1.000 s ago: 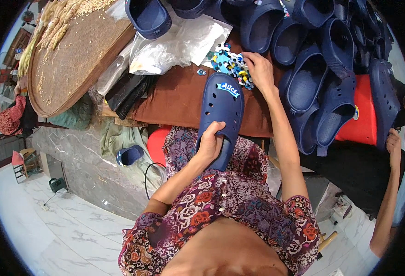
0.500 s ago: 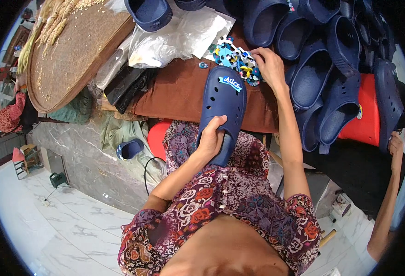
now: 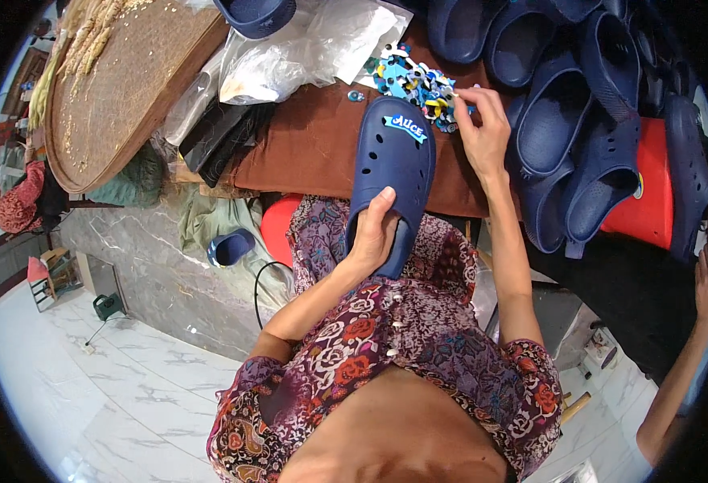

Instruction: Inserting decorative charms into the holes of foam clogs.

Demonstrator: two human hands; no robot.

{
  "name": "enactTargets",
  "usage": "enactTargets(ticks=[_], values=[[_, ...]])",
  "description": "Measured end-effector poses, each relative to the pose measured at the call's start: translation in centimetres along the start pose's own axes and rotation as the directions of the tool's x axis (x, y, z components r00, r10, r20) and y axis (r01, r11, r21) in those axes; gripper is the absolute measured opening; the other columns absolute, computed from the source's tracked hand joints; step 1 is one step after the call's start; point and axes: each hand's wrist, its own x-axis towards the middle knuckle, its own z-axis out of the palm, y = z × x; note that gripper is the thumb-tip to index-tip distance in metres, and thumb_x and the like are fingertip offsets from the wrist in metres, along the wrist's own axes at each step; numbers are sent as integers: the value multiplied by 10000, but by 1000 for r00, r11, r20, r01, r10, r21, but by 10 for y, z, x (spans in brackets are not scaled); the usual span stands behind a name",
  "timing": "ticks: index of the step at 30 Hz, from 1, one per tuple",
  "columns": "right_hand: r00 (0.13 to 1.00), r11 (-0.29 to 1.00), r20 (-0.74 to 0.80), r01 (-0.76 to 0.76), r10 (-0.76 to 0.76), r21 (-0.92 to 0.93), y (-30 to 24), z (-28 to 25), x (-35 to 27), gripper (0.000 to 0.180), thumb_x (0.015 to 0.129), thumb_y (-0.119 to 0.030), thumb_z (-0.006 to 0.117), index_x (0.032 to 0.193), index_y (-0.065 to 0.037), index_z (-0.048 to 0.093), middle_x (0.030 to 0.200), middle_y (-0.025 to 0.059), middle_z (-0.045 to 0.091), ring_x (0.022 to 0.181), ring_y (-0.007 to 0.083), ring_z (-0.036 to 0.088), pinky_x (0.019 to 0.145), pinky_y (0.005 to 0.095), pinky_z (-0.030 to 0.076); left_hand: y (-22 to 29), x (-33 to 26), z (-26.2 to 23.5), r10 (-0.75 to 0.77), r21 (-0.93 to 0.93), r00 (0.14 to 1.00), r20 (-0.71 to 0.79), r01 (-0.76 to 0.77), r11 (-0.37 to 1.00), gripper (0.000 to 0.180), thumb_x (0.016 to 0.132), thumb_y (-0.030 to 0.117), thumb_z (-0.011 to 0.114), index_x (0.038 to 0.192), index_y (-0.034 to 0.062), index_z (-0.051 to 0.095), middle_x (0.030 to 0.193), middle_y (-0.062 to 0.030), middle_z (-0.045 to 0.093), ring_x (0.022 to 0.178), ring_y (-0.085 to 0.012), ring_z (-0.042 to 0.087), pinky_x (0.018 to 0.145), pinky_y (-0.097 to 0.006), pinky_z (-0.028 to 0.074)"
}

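A navy-blue clog [image 3: 393,157] rests in my left hand [image 3: 374,233], toe pointing away from me. My left thumb presses on top, and the other fingers are partly inside the foot opening. A blue banner-shaped charm [image 3: 405,127] with white lettering sits across the toe, among the vent holes. At the right edge of a pile of colourful shoe charms [image 3: 402,78], my right hand [image 3: 487,133] pinches a small pale charm between thumb and forefinger; its shape is too small to tell. One loose round charm [image 3: 356,96] lies left of the pile on the brown cloth [image 3: 306,153].
Many navy clogs [image 3: 551,121] are heaped at the right, by a red container [image 3: 652,185]. Clear plastic bags [image 3: 269,72] and a woven tray [image 3: 129,88] with grain stalks occupy the left. Another person's arm [image 3: 684,378] reaches in at far right. A further clog [image 3: 232,247] lies lower left.
My right hand has shifted right and slightly toward me, drawing back from the charm pile with thumb and forefinger pinched. The clog stays in my left hand. The other person's hand has lowered slightly.
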Motion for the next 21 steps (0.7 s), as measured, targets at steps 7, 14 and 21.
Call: enactTargets(ticks=[7, 14, 21], values=[[996, 998, 55, 62, -63, 22, -36, -18, -63, 155, 783, -32, 717, 915, -37, 634, 933, 112, 668, 857, 289, 657, 747, 372, 515, -3, -7, 3, -17, 236, 1000, -25, 22, 972, 658, 886, 234, 678, 1395, -40, 364, 1325, -123, 524, 1238, -216, 500, 1086, -388, 362], [971, 949, 183, -198, 155, 244, -63, -22, -84, 125, 913, -47, 625, 1029, -1, 640, 983, 125, 655, 862, 227, 665, 747, 335, 513, 1, -9, 11, -10, 214, 1000, -14, 13, 977, 589, 908, 171, 641, 1393, -28, 373, 1308, -105, 526, 1200, -194, 517, 1066, -357, 384], [891, 876, 407, -348, 200, 333, -44, -22, -77, 194, 937, -42, 618, 1125, 1, 632, 962, 70, 661, 833, 110, 631, 726, 254, 499, 0, -9, 9, 8, 233, 1000, -4, -7, 972, 539, 909, 163, 642, 1357, -29, 410, 1283, -103, 545, 1177, -183, 533, 1048, -348, 401]])
